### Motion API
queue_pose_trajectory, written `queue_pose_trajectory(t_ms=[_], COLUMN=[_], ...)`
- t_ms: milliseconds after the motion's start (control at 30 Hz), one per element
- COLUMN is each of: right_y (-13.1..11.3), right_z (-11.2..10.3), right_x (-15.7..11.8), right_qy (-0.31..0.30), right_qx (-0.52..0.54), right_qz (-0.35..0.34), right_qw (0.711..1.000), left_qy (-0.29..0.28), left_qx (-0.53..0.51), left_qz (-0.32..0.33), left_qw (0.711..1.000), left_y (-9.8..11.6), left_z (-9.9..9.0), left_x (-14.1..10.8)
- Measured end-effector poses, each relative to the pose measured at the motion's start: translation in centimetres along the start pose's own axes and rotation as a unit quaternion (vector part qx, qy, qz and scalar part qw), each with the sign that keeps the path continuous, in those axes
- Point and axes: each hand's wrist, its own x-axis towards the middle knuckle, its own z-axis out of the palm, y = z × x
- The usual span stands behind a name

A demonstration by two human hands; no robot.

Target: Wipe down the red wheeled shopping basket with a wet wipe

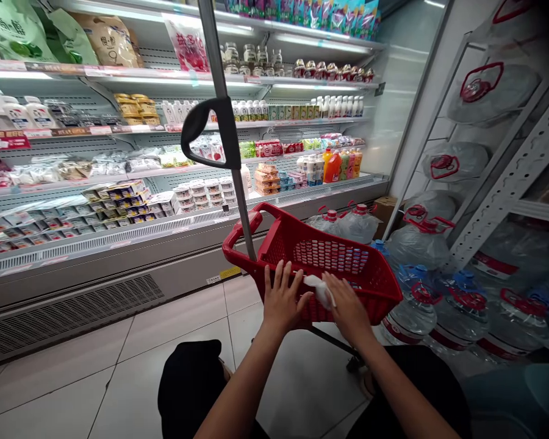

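Observation:
In front of me stands a red plastic shopping trolley basket [370, 250] with perforated sides. My left hand [281, 296] rests on its near side with the fingers spread, holding nothing. Against the near rim, my right hand [348, 308] has a crumpled white tissue [319, 289] under its fingers. The tissue pokes out to the left of that hand, between my two hands. From the basket's left end a grey metal pole [244, 219] rises at a tilt, with a black loop handle [231, 134] on it. Only part of the basket's inside shows.
A lit refrigerated display [183, 228] of yogurt, bottles and packs runs along the back. Large water bottles [412, 311] crowd the floor on the right, beside a white perforated rack post [503, 189]. Pale floor tiles [169, 353] lie to the left. My knees flank the trolley.

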Motion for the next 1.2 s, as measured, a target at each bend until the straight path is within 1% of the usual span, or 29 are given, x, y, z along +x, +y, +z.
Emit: queue_pose_trajectory(t_ms=[33,67,100,167,200,233,267,300,333,400,467,533,600,667,700,733,800,833,867,900,933,967,1000,1067,1133,1167,1200], right_y=[-1.7,-3.0,-3.9,-4.6,-4.6,-4.5,-4.4,-4.4,-4.5,-5.0,-5.6,-5.6,-4.5,-2.1,-0.5,1.2,4.6,6.1,7.3,8.1,8.6,8.6,8.1,6.1,2.9,1.1,-0.8], right_z=[-0.2,-0.8,-1.7,-3.9,-4.7,-5.2,-5.3,-4.8,-3.9,-1.2,1.6,3.2,3.3,2.2,1.4,0.5,-1.5,-2.6,-3.7,-4.6,-5.4,-5.9,-6.1,-5.1,-2.8,-1.5,-0.1], right_x=[1.4,2.6,3.8,5.5,6.0,6.2,6.2,5.9,5.5,4.3,3.1,2.3,1.6,0.8,0.4,0.0,-0.5,-0.5,-0.3,0.1,0.7,1.2,1.7,2.4,2.3,2.1,1.8], right_qy=[0.007,0.033,0.071,0.154,0.183,0.197,0.193,0.175,0.148,0.102,0.094,0.106,0.099,0.07,0.053,0.036,0.023,0.03,0.044,0.065,0.086,0.103,0.111,0.092,0.044,0.022,0.019], right_qx=[0.04,0.076,0.104,0.127,0.124,0.113,0.097,0.078,0.059,0.022,-0.007,-0.027,-0.038,-0.049,-0.057,-0.068,-0.093,-0.105,-0.118,-0.133,-0.151,-0.17,-0.187,-0.194,-0.165,-0.146,-0.128], right_qz=[0.0,0.015,0.042,0.087,0.091,0.076,0.047,0.011,-0.024,-0.071,-0.083,-0.094,-0.118,-0.126,-0.11,-0.079,0.025,0.077,0.116,0.135,0.133,0.116,0.09,0.039,0.002,-0.005,-0.007], right_qw=[0.999,0.996,0.991,0.976,0.971,0.971,0.975,0.981,0.987,0.992,0.992,0.99,0.987,0.988,0.991,0.994,0.995,0.991,0.985,0.98,0.976,0.973,0.972,0.976,0.985,0.989,0.992], left_qy=[-0.002,-0.005,-0.007,-0.008,-0.009,-0.009,-0.009,-0.008,-0.005,0.001,0.002,-0.004,-0.013,-0.021,-0.025,-0.029,-0.034,-0.035,-0.035,-0.034,-0.034,-0.034,-0.033,-0.035,-0.035,-0.035,-0.034], left_qx=[0.002,0.005,0.008,0.011,0.012,0.012,0.012,0.014,0.016,0.028,0.044,0.055,0.061,0.062,0.061,0.06,0.059,0.059,0.06,0.061,0.062,0.063,0.063,0.063,0.064,0.065,0.067], left_qz=[0.007,0.014,0.019,0.022,0.022,0.02,0.017,0.015,0.011,0.007,0.011,0.019,0.023,0.021,0.021,0.021,0.02,0.019,0.016,0.012,0.009,0.007,0.006,0.006,0.007,0.006,0.005], left_qw=[1.0,1.0,1.0,1.0,1.0,1.0,1.0,1.0,1.0,1.0,0.999,0.998,0.998,0.998,0.998,0.998,0.998,0.997,0.997,0.997,0.997,0.997,0.997,0.997,0.997,0.997,0.997], left_y=[0.1,0.1,0.1,0.1,0.2,0.3,0.5,0.7,0.9,1.3,1.5,1.4,1.3,1.0,0.9,0.8,0.8,0.8,0.8,0.8,0.8,0.8,0.8,0.9,1.1,1.2,1.3], left_z=[0.0,0.0,-0.1,-0.3,-0.4,-0.4,-0.4,-0.4,-0.3,-0.2,-0.1,-0.2,-0.4,-0.6,-0.7,-0.7,-0.7,-0.6,-0.5,-0.4,-0.4,-0.3,-0.3,-0.3,-0.3,-0.3,-0.3], left_x=[-0.1,-0.2,-0.3,-0.4,-0.4,-0.4,-0.3,-0.3,-0.2,0.0,0.0,0.0,-0.1,-0.2,-0.2,-0.2,-0.1,-0.1,-0.1,-0.1,-0.1,-0.1,-0.1,-0.2,-0.3,-0.4,-0.5])
